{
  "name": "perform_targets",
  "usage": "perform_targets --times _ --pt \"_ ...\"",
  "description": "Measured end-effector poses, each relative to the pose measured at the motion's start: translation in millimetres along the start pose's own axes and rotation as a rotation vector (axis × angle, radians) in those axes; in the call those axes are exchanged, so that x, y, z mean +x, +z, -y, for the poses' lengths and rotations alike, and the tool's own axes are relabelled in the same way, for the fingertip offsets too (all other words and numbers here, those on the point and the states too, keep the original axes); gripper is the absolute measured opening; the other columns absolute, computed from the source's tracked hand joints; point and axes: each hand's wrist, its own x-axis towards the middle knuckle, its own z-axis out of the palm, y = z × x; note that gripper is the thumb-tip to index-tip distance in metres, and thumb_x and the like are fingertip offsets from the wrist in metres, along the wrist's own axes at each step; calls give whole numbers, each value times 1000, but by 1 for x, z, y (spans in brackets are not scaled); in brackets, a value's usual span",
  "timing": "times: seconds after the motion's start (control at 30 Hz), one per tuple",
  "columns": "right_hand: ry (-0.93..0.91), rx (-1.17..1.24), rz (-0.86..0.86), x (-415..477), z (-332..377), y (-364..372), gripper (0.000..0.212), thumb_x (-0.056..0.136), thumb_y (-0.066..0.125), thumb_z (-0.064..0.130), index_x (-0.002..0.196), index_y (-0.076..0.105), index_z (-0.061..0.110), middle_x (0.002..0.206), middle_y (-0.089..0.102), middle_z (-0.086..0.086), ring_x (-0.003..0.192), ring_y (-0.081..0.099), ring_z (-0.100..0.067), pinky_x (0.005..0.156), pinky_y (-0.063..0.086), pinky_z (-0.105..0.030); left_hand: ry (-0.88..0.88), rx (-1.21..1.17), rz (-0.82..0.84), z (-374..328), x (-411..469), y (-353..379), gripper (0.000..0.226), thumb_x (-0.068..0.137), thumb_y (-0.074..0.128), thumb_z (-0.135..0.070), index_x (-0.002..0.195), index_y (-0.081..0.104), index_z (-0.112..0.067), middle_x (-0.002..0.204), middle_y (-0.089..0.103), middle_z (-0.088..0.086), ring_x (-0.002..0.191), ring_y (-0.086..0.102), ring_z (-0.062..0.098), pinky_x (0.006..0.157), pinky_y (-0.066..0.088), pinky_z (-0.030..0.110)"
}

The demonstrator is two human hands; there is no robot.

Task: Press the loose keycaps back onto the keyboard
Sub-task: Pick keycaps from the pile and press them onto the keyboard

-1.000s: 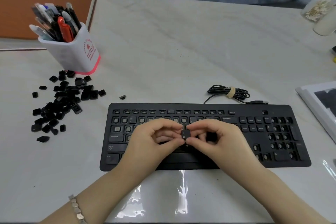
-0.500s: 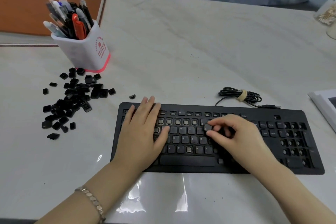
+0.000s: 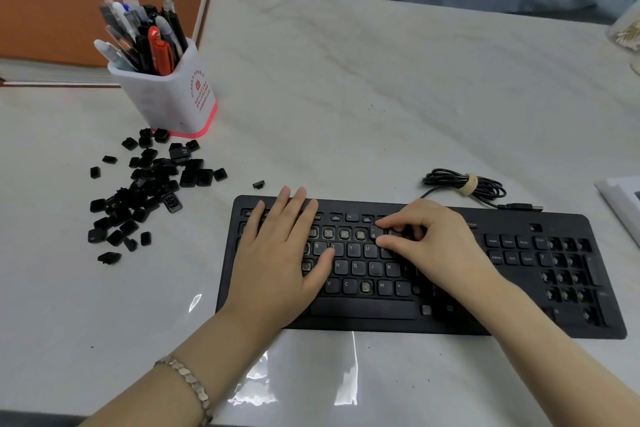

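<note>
One pale marble table (image 3: 346, 80) fills most of the frame. The black keyboard (image 3: 381, 322) lies across its lower right, with many sockets bare in the number row and in the keypad block at the far right. An orange binder (image 3: 86, 3) sits in the upper left corner.

Your left hand (image 3: 277, 253) lies flat on the left end of the keyboard, fingers straight and together, thumb out over the letter rows, holding nothing. Your right hand (image 3: 440, 246) is at centre right, fingers curled. Its index tip and thumb pinch a single keycap (image 3: 374, 232) that sits in the number row.

A white pen cup (image 3: 169, 100) stands at upper left, and below it the loose keycaps (image 3: 149, 187) are scattered in a heap, left of the keyboard. A bundled cable (image 3: 460, 184) lies just above the keyboard's right half. One stray keycap (image 3: 258, 184) rests near its top left corner.
</note>
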Motion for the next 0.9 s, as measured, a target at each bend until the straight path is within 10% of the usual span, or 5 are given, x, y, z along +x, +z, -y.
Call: perform_targets --times 0.5,0.6,0.9 --pt "110 -114 -4 0 9 5 16 77 70 21 93 72 21 69 50 13 65 46 -1 58 34 -4 -187 70 -30 2 -5 1 79 77 42 -58 132 46 -2 141 43 17 135 34 28 111 18 44" --pt "-34 -372 -89 -11 12 13 16 85 58 21 84 73 17 74 54 3 72 55 -17 58 43 -23 -267 76 -9 7 -9 0 90 74 39 -66 136 39 0 144 39 15 137 30 27 109 23 45" --pt "-352 -711 -190 -20 10 23 11 70 58 12 68 65 3 59 50 -6 52 51 -24 36 37 -25 -262 -34 -13 14 -11 -2 95 72 41 -70 140 34 -3 149 33 10 139 25 21 107 24 34"
